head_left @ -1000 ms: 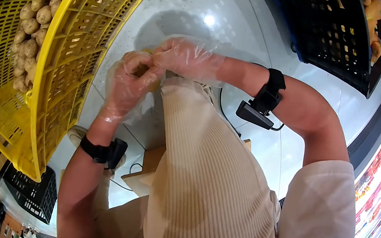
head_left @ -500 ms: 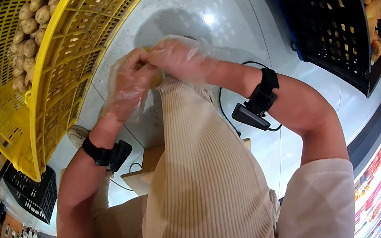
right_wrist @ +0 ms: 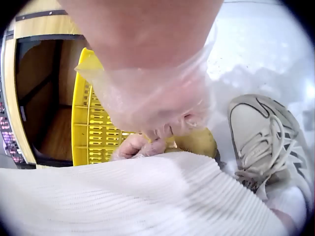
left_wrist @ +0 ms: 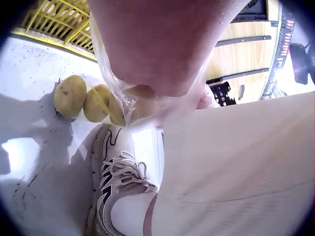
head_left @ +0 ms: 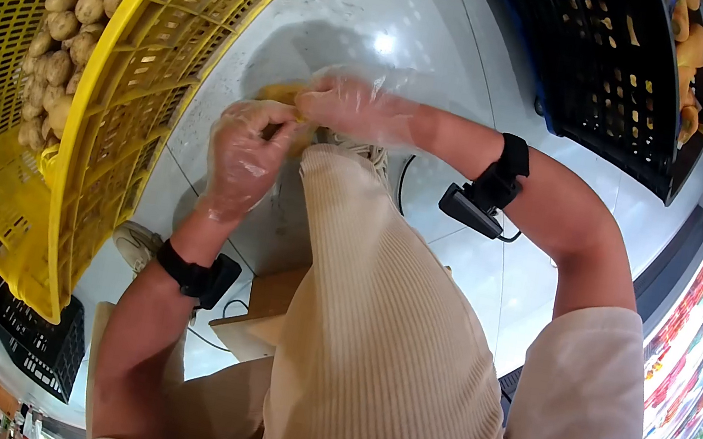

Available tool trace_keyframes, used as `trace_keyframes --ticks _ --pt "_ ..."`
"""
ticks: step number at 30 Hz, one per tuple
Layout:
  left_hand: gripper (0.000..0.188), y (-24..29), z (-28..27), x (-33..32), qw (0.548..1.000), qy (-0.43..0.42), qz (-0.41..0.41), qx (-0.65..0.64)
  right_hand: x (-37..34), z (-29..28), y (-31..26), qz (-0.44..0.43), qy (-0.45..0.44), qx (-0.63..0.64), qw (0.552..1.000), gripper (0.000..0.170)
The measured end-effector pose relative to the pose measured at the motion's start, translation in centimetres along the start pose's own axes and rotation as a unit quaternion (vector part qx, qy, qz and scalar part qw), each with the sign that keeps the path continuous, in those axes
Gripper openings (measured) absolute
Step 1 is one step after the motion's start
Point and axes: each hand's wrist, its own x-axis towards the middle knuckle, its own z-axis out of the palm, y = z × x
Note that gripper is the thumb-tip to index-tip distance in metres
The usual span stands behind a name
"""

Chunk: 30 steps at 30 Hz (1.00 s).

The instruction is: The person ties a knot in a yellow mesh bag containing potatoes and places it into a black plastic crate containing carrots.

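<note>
Both hands wear loose clear plastic gloves and meet at the fingertips over the floor. My left hand (head_left: 246,155) has its thumb and fingers curled in a pinch at a small yellow piece, which looks like the gathered top of a thin bag. Pressed against it from the other side, my right hand (head_left: 347,107) pinches the same spot with curled fingers. Just beneath the hands is a bundle of potatoes (left_wrist: 70,96) with a thin yellowish wrap across it, several of them in a row. One potato (right_wrist: 199,142) shows under the right fingers. The fingers partly hide the wrap.
On the left stands a tilted yellow crate (head_left: 127,89) holding many potatoes (head_left: 56,65). A black crate (head_left: 582,63) with orange-tan produce is at upper right. A beige apron (head_left: 391,319) hangs below the hands, near a shoe (right_wrist: 266,137) and a wooden box (head_left: 274,295).
The hands stay together, and the left hand has shifted slightly with its fingers rotated. More of the potatoes shows between the hands now. The head view has tilted a little.
</note>
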Motion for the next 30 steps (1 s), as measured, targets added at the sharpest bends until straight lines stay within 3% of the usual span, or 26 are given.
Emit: trace_keyframes --ticks 1,2,3,4,5,7,10,11,13,18,20,22,23,25,27,29,30 --pt "0.009 0.1 0.0 0.0 1.000 0.005 0.003 0.005 -0.1 -0.2 -0.7 0.104 0.002 0.156 0.982 0.026" --pt "0.009 0.2 0.0 0.0 1.000 0.010 0.005 0.010 0.0 -0.4 -0.6 0.104 0.000 0.153 0.983 0.026" --pt "0.009 0.3 0.0 0.0 1.000 0.012 0.004 0.009 0.2 -0.6 -0.5 -0.020 -0.031 -0.087 0.996 0.030" --pt "0.009 0.5 -0.1 0.1 1.000 0.004 0.007 -0.001 0.3 -0.8 -0.6 -0.143 -0.058 -0.320 0.935 0.034" --pt "0.009 0.5 -0.3 0.2 1.000 -0.003 0.010 -0.010 0.4 -1.0 -0.8 -0.144 -0.060 -0.321 0.934 0.034" --pt "0.009 0.5 -0.4 0.4 1.000 -0.003 0.022 0.004 0.2 -1.5 -2.2 0.057 -0.094 -0.095 0.989 0.041" --pt "0.009 -0.2 -0.8 0.3 0.998 -0.021 0.041 0.033 0.2 -1.1 -2.0 0.077 -0.070 -0.104 0.989 0.033" --pt "0.011 -0.3 -0.9 0.2 0.997 -0.039 0.046 0.050 0.0 -0.8 -1.5 0.078 -0.070 -0.106 0.989 0.033" --pt "0.012 0.3 -1.1 0.4 0.996 -0.045 0.048 0.056 -0.4 -0.4 -0.6 0.045 -0.009 0.007 0.999 0.038" --pt "0.019 1.9 -1.7 1.2 0.995 -0.049 0.081 0.030 -1.1 0.3 0.7 -0.045 -0.007 0.016 0.999 0.041" --pt "0.023 1.1 -2.2 1.0 0.991 -0.113 0.053 0.038 -1.3 0.6 1.0 -0.081 -0.007 0.000 0.997 0.039" --pt "0.025 0.7 -2.1 0.9 0.991 -0.114 0.060 0.034 -1.3 0.1 -0.8 0.100 -0.045 0.069 0.992 0.036" --pt "0.026 0.6 -2.0 0.9 0.991 -0.115 0.066 0.030 -1.2 0.5 0.0 0.100 -0.045 0.069 0.992 0.036" --pt "0.024 0.8 -1.9 1.1 0.992 -0.105 0.066 0.013 -0.9 1.2 1.2 -0.131 -0.005 -0.035 0.991 0.031" --pt "0.023 1.1 -2.1 1.3 0.993 -0.097 0.065 -0.003 -1.1 0.8 0.8 -0.087 -0.022 -0.012 0.996 0.029" --pt "0.018 1.4 -2.3 1.2 0.984 -0.127 -0.091 -0.090 -1.1 0.7 0.7 -0.042 -0.039 0.013 0.998 0.027" --pt "0.018 1.3 -2.3 1.1 0.983 -0.129 -0.091 -0.090 -0.7 0.9 1.0 -0.065 -0.028 0.034 0.997 0.025"
